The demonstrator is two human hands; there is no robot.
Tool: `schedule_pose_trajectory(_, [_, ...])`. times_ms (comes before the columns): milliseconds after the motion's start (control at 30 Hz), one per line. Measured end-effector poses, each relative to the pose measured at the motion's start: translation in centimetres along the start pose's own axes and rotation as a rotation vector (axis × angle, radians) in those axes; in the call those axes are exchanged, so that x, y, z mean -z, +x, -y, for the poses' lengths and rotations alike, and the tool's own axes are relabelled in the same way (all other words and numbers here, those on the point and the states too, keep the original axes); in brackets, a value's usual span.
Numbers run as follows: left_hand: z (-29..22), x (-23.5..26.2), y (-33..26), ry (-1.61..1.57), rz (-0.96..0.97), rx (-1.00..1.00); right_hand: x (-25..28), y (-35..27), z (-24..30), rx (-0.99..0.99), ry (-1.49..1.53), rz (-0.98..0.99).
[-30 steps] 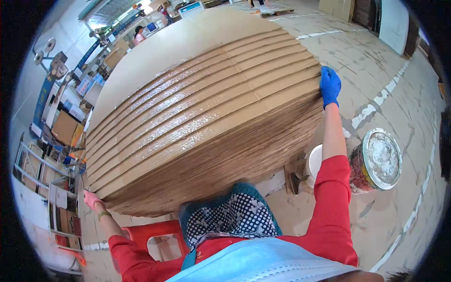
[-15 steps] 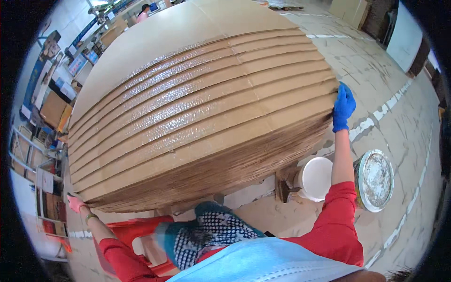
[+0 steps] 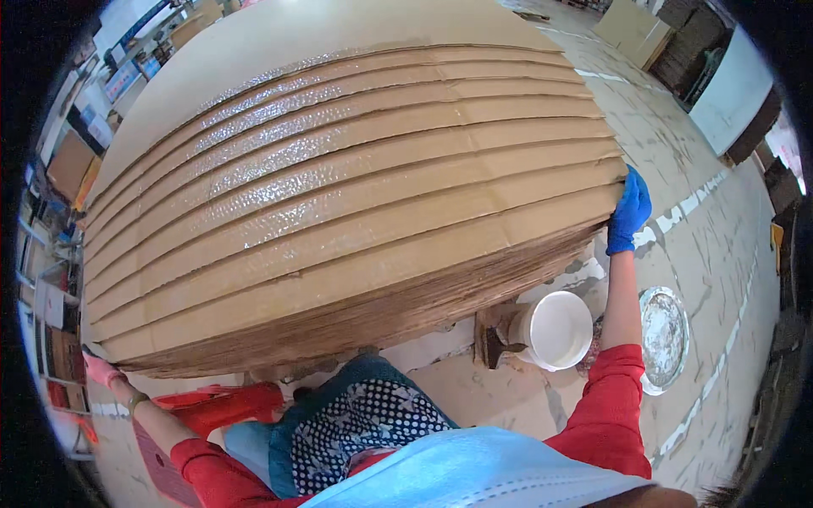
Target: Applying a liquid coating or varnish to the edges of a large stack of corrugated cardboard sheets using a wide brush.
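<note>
Cardboard stack point(image 3: 356, 212), sheets fanned, wet-glossy bands: right hand point(image 3: 628, 212) clasping its right corner, left hand point(image 3: 100, 369) curled at left corner. Risk: sheets sliding askew.

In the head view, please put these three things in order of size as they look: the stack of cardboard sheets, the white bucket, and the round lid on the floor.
1. Stack of cardboard sheets, by far the largest.
2. White bucket and round lid: these look about alike; the lid sits nearer the bent rim of the picture, so I would not rank them.
</note>
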State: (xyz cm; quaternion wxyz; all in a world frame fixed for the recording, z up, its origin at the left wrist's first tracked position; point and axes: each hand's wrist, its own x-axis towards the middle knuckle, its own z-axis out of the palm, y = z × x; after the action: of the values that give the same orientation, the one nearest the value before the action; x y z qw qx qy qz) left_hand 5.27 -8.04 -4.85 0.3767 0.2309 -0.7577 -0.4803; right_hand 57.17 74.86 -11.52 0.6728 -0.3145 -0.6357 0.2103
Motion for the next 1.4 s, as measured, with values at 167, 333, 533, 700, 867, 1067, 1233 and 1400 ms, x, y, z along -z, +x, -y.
schedule_pose_trajectory(167, [-0.2, -0.5, -0.1, 0.045, -0.046, -0.085, 0.4, -0.2, -0.4, 0.056, -0.080, 0.014])
schedule_pose_trajectory(333, [0.9, -0.5, 1.4, 0.055, -0.073, -0.100, 0.0, -0.2, -1.0, -0.003, -0.033, -0.009])
schedule_pose_trajectory(533, [-1.7, -0.2, -2.5, 0.048, -0.070, -0.075, 0.4, 0.0, -0.8, -0.023, -0.007, -0.007])
schedule_pose_trajectory(700, [-2.8, 0.9, -3.4, -0.096, 0.079, -0.016, 0.4, 0.1, -0.8, 0.031, -0.030, -0.009])
schedule_pose_trajectory(867, [1.8, 0.1, 3.6, -0.268, 0.386, -0.069, -0.1, -0.6, 0.7, 0.001, -0.049, 0.031])
schedule_pose_trajectory(1067, [1.9, -0.6, 3.6, -0.167, 0.349, 0.003, 0.3, -0.4, 0.4, -0.015, -0.026, 0.000])
schedule_pose_trajectory(1233, [3.4, 0.0, 4.6, -0.220, 0.345, 0.002, 0.3, -0.3, -0.1, -0.003, -0.009, 0.009])
schedule_pose_trajectory(1400, [4.2, -0.4, 6.7, 0.015, 0.306, -0.109, 0.4, -0.7, -0.2, 0.026, -0.079, 0.028])
